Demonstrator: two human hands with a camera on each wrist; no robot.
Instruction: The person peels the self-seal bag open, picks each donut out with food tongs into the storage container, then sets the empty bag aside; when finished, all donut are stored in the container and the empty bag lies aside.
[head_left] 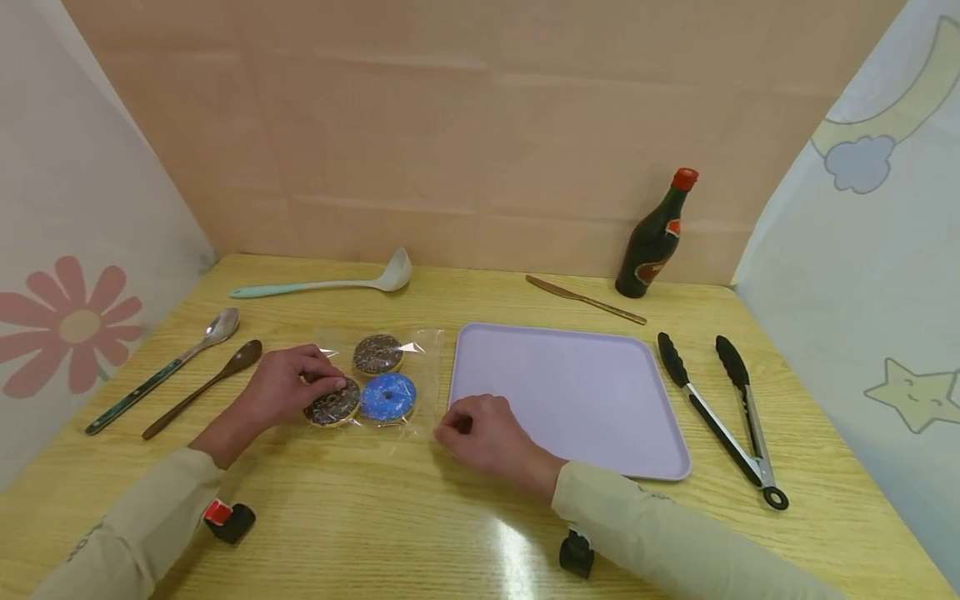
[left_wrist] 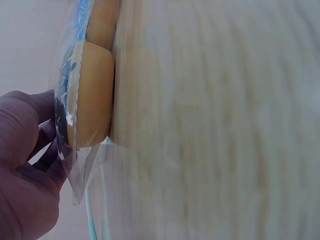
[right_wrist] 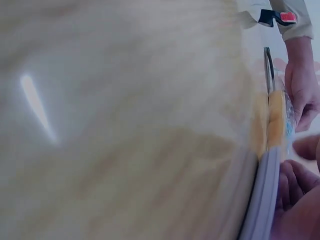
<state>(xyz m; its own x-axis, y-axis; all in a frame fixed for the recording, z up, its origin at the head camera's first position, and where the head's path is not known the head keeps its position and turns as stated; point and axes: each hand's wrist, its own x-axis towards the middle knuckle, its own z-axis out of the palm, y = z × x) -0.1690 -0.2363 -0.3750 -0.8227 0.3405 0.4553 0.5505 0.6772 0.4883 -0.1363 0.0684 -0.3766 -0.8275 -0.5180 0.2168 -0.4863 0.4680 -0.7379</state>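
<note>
Nearest me, my right hand [head_left: 491, 437] rests on the counter [head_left: 360, 517] at the near left corner of the lilac tray [head_left: 577, 400], fingers curled and pinching the near right corner of the clear bag [head_left: 423, 379]. My left hand [head_left: 285, 387] sits just left of it, fingers bent over the bag and pinching the near chocolate doughnut [head_left: 332, 404] through the plastic. The bag lies flat on the counter, touching the tray's left edge, with 3 doughnuts inside: that chocolate one, a blue one [head_left: 387, 397] beside it, and another chocolate one [head_left: 377, 353] behind. Right of the tray lie black tongs [head_left: 720, 412]. Left lie 2 spoons [head_left: 198, 367]. Farther back are a ladle [head_left: 330, 282], a knife [head_left: 585, 299] and a dark bottle [head_left: 656, 237].
</note>
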